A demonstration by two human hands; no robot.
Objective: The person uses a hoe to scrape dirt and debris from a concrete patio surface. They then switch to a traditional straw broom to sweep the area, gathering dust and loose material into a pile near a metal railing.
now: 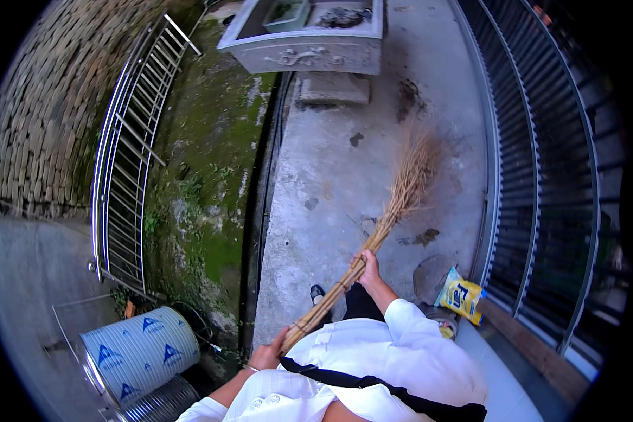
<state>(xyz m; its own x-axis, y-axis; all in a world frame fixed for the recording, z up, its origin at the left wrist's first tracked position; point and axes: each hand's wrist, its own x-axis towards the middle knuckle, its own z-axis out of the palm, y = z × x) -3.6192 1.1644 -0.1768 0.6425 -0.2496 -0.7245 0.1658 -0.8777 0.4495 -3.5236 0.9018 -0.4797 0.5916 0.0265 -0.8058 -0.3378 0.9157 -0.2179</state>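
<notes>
A long twig broom (387,221) slants from lower left to upper right, its bristles spread on the grey concrete floor (330,176). My right hand (366,271) grips the bound handle about midway. My left hand (269,355) holds the handle's lower end close to my white shirt. A black strap crosses my chest. One dark shoe (318,292) shows beside the handle.
A carved stone trough (306,42) stands at the far end. Metal railing (130,162) and a mossy strip with a drain channel (257,232) run on the left. A ribbed metal shutter (541,176) lines the right. A yellow bag (461,295) and a corrugated drum (141,352) sit nearby.
</notes>
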